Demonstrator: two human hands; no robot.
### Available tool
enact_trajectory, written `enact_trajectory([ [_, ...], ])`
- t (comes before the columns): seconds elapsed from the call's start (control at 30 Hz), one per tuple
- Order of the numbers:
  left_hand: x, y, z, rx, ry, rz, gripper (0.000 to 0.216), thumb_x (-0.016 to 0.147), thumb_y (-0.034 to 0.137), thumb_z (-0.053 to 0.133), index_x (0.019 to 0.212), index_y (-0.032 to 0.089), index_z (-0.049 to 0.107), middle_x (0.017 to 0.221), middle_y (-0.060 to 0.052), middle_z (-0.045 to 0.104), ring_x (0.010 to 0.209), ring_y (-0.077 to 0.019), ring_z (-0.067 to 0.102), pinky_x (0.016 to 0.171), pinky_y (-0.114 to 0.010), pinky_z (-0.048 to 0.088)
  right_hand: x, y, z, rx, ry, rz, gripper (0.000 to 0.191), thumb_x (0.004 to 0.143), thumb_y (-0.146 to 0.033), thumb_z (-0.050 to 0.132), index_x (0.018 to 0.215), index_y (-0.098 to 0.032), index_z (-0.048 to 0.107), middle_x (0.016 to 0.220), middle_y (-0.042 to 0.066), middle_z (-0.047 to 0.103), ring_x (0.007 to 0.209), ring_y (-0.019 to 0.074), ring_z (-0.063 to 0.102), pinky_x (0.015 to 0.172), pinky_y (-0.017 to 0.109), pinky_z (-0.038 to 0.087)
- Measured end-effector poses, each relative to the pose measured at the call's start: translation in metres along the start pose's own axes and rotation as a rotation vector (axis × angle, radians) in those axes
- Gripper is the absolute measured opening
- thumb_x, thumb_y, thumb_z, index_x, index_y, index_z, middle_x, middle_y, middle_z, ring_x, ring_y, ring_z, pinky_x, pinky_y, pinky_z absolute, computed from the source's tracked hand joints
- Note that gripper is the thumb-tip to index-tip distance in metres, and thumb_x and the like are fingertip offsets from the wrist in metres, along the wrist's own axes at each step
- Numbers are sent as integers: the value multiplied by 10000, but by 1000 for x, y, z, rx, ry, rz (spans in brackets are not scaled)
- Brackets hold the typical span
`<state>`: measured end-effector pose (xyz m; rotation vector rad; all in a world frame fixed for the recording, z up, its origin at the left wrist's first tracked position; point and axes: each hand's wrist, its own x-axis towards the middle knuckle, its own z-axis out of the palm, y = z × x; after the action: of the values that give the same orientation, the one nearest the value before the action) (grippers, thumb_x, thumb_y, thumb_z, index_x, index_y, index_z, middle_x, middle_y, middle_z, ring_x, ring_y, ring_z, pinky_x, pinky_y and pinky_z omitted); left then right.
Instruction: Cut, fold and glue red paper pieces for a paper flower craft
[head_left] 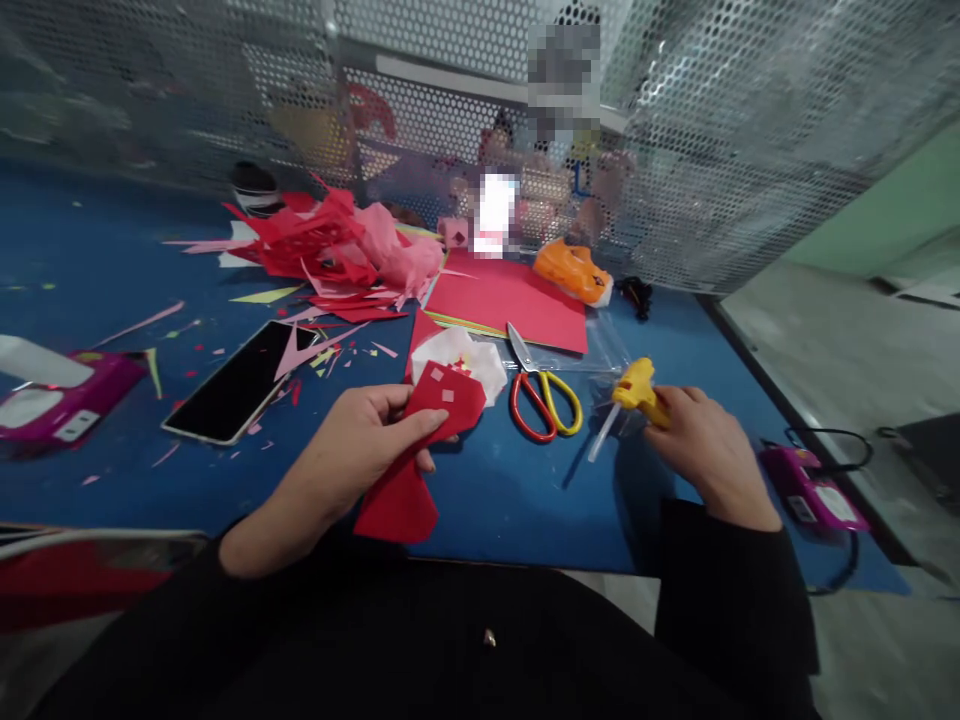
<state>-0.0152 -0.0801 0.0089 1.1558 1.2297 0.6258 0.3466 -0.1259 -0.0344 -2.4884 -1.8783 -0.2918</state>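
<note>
Between the thumb and fingers of my left hand [375, 430] is a red paper cutout [457, 405] with two small pale pink squares on it. Its lower part hangs down toward the table's front edge. Behind the cutout lies a crumpled white piece [484, 365] with small red and yellow marks. My right hand [701, 440] is wrapped round the handle of a yellow glue gun [637, 385], with a clear glue stick [602, 435] slanting down beside it. Scissors [536, 395] with one red and one yellow handle lie partly open between my hands.
A stack of coloured paper [510, 305] lies beyond the scissors, near an orange plastic bag [574, 272]. Red and pink paper scraps [337, 245] are heaped at the back left. A phone [244, 380] lies on the left. Purple power strips [814, 490] sit at both sides.
</note>
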Motion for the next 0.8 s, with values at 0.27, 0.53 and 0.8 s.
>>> enact_trajectory([
  [0.27,2,-4,-3,-40,-17,32,216,774,356,742,856,163,694,551,-11,689,472,-123,611,460,-191,473,-14,-6,-16,316,322,136,399,798,-315,563,1161,-164,633,1082,158,642,973,329,612,797,449,478],
  [0.53,5,-2,-1,-32,-30,41,197,785,313,745,906,172,678,548,6,686,412,-98,564,393,-172,390,-67,-88,-44,1258,143,27,228,932,-398,605,1050,-224,691,788,8,670,653,158,609,585,285,474],
  [0.8,5,-2,-1,-19,14,128,168,798,322,753,869,183,690,647,14,711,521,-105,629,455,-178,435,-85,-133,-42,1098,61,-388,92,908,-324,627,945,-244,653,914,27,687,828,192,686,699,305,559],
])
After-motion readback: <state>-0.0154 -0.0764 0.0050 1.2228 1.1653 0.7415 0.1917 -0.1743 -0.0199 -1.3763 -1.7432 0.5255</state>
